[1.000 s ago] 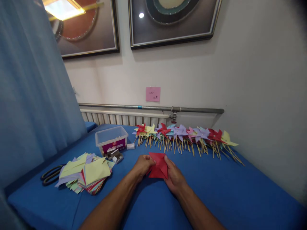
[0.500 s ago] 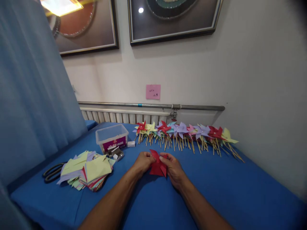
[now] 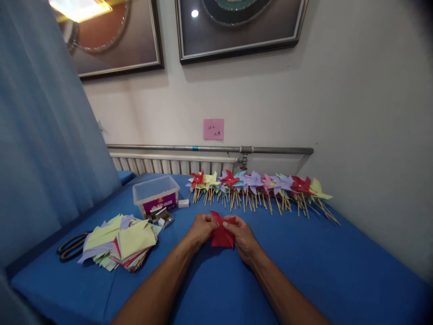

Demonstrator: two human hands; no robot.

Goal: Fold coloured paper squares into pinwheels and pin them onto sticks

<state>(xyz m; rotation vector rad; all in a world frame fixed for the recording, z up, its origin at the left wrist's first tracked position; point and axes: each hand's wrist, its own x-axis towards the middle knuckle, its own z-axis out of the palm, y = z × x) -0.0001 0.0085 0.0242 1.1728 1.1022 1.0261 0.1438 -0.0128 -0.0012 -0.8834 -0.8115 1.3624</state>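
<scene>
Both hands are basically meeting over the same thing here: a red folded paper square (image 3: 221, 234) sitting just above the blue cloth-covered surface (image 3: 304, 271). The left hand (image 3: 200, 228) pinches its left edge and the right hand (image 3: 241, 234) pinches the top right, fingers (image 3: 227, 223) narrowed onto a flap near the paper's middle. The paper lies right between the two hands, with neither clearly nearer, and no real long axis since it's roughly square.

Left of the red paper there's a stack of coloured paper squares (image 3: 123, 241), with black scissors (image 3: 69, 246) further left. Beyond it are a clear plastic box (image 3: 155, 193) and a row of finished paper pinwheels on wooden sticks (image 3: 257, 189), then a pale wall with a pink sticky note (image 3: 213, 129).
</scene>
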